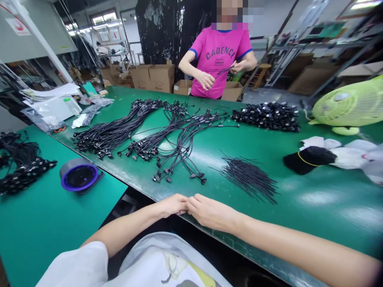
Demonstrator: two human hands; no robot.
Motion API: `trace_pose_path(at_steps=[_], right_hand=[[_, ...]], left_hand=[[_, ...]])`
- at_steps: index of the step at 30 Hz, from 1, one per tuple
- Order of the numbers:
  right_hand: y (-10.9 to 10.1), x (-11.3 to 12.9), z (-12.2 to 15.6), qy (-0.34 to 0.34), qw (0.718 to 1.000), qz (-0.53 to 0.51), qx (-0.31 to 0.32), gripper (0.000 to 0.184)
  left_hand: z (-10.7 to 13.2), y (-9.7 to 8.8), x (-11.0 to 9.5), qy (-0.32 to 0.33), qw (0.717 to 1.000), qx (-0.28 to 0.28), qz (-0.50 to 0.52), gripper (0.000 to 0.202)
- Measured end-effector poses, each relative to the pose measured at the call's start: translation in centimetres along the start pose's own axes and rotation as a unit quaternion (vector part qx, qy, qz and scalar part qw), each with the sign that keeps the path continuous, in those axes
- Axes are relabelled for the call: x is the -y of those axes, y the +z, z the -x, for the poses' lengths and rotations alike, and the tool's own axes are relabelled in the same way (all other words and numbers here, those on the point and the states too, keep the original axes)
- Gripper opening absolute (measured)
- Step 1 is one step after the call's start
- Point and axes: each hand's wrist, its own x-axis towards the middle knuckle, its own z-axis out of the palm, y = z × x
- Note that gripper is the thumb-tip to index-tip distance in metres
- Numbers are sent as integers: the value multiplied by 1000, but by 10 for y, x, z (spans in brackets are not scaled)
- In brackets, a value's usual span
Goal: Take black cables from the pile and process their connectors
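Note:
My left hand [174, 205] and my right hand [201, 210] meet at the near edge of the green table [215, 183]. Fingers of both are closed and touch each other; whatever they may hold is hidden. Just beyond lie black cables with plug ends [179, 159], fanned out loosely. A thick bundle of black cables [116, 123] rests farther left. To the right of my hands is a loose pile of thin black ties or strips [249, 175].
Across the table a person in a pink shirt [221, 59] handles a dark cable. A heap of black connectors [266, 115], a green fan [348, 101] and a banded black bundle [309, 159] lie right. A purple-rimmed dish [79, 177] sits on the left table.

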Motion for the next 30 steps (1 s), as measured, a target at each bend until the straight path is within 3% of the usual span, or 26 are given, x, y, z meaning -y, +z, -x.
trace_pose_path(at_steps=[8,13,17,21,23,25,27,30], right_hand=[[4,-1,2,-5,1000,-1,-21,23],[-2,-3,-8,176,983,-32,34,24],[-2,-11,-18,373,904,-196,69,19],[8,4,-20,503,802,-314,-70,28],[16,14,-14,531,748,-374,-139,32],[24,17,-4,548,708,-417,-156,34],[27,15,6,574,698,-406,-139,34],[21,13,11,585,728,-337,-120,31]], left_hand=[[10,10,-11,-17,1000,-1,10,13],[15,13,-31,51,995,-36,80,3],[6,15,-45,117,970,-81,196,21],[-6,12,-44,148,962,-100,204,47],[-5,7,-39,209,962,-98,146,45],[-2,5,-33,262,961,-70,53,41],[-1,7,-26,259,964,-40,-42,40],[-7,14,-22,183,980,-40,-66,57]])
